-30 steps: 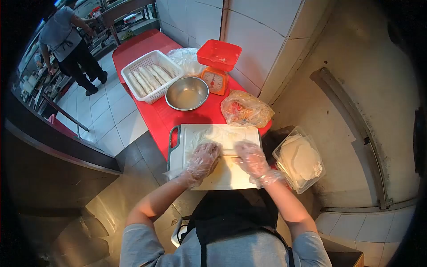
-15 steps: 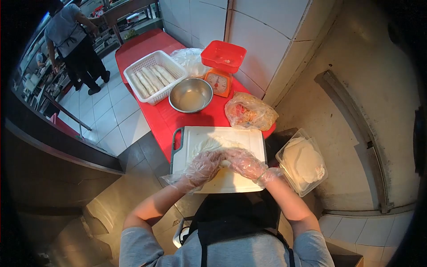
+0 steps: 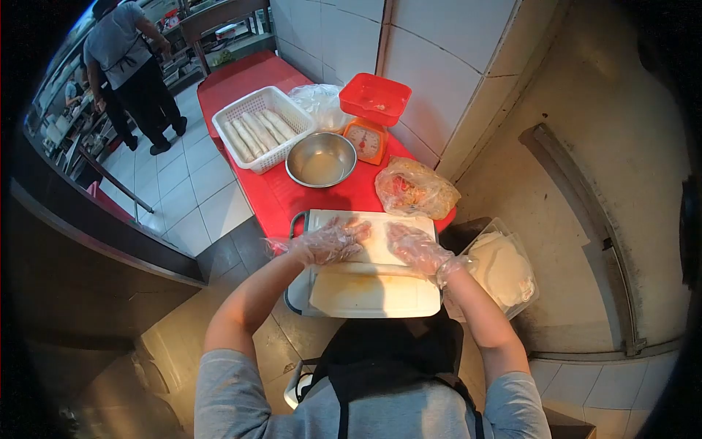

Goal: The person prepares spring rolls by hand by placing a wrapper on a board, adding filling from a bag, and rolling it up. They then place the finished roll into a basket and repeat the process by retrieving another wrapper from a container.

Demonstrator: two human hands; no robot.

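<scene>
A white cutting board [image 3: 420, 304] with a dark-edged handle lies at the near end of the red table. Across it stretches a long, thin, pale wrapped roll [image 3: 371, 269], with a yellowish smear on the near side of the board. My left hand [image 3: 333, 241], in a clear plastic glove, is over the board's far left part, fingers stretched out toward the middle. My right hand [image 3: 418, 247], also gloved, lies opposite on the right, fingers extended. Both hands are just beyond the roll, their wrists over its ends.
Behind the board are a metal bowl [image 3: 321, 160], a white basket [image 3: 297, 117] of several rolls, an orange scale [image 3: 365, 140] with a red tray [image 3: 375, 97], and a bag of filling [image 3: 415, 189]. A tub of round wrappers [image 3: 501, 267] is at right. A person [image 3: 131, 58] stands back left.
My hands have moved apart and away from me, from close together over the board's middle to either side. The roll now shows along its length.
</scene>
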